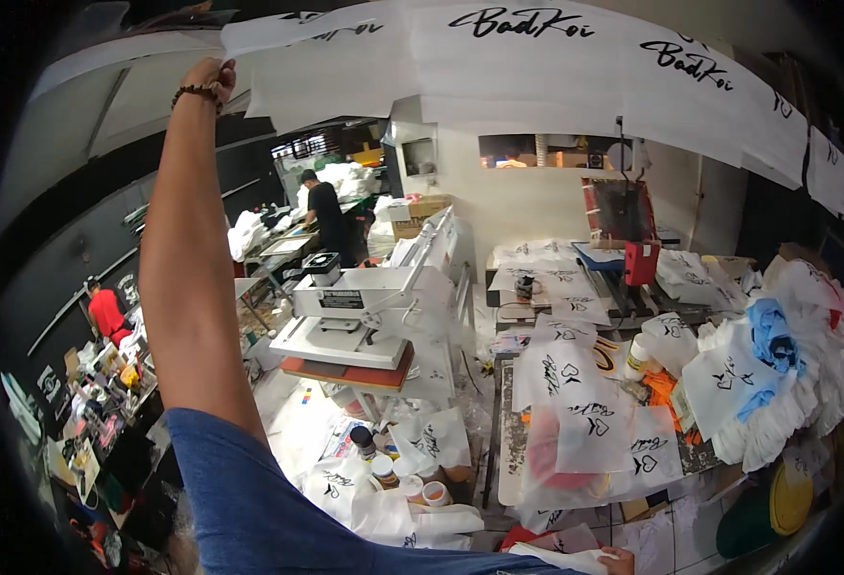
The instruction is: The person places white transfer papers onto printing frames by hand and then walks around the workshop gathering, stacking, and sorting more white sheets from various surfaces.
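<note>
My left hand (209, 79) is raised high at the upper left, fingers closed on the end of a white printed sheet (307, 77) in a row of hanging sheets with black script. My right hand (615, 561) shows only partly at the bottom edge, its fingers curled on white sheets (566, 559). A white heat press (345, 302) with an orange-red lower board (384, 379) stands below my raised arm. More printed translucent sheets (561, 369) lie on the worktable at right.
Jars (384, 471) and papers crowd the lower middle. A screen frame (614, 206), piled white and blue fabric (772, 335) and a yellow-lidded bin (791, 498) are at right. A co-worker in black (324, 216) and another in red (108, 311) work at left.
</note>
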A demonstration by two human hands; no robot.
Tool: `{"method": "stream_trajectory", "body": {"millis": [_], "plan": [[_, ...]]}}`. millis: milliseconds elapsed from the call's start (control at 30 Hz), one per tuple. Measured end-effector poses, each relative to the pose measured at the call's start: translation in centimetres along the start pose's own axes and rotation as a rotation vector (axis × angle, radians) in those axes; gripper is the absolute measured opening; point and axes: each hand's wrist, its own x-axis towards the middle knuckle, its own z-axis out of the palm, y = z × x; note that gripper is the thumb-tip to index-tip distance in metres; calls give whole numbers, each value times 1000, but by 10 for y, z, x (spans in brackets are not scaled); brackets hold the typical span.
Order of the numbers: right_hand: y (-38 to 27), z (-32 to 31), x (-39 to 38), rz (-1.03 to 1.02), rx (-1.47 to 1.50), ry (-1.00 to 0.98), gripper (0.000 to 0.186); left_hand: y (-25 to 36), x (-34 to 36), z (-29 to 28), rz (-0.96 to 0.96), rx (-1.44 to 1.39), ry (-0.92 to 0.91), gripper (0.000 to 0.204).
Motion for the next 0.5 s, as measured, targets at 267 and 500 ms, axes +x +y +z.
{"method": "stream_trajectory", "body": {"millis": [267, 500], "plan": [[2, 0, -28, -137, 6, -27, 31, -67, -28, -24, 23, 32, -206, 15], [34, 7, -25, 117, -78, -8, 42, -91, -45, -15, 172, 16, -131, 19]]}}
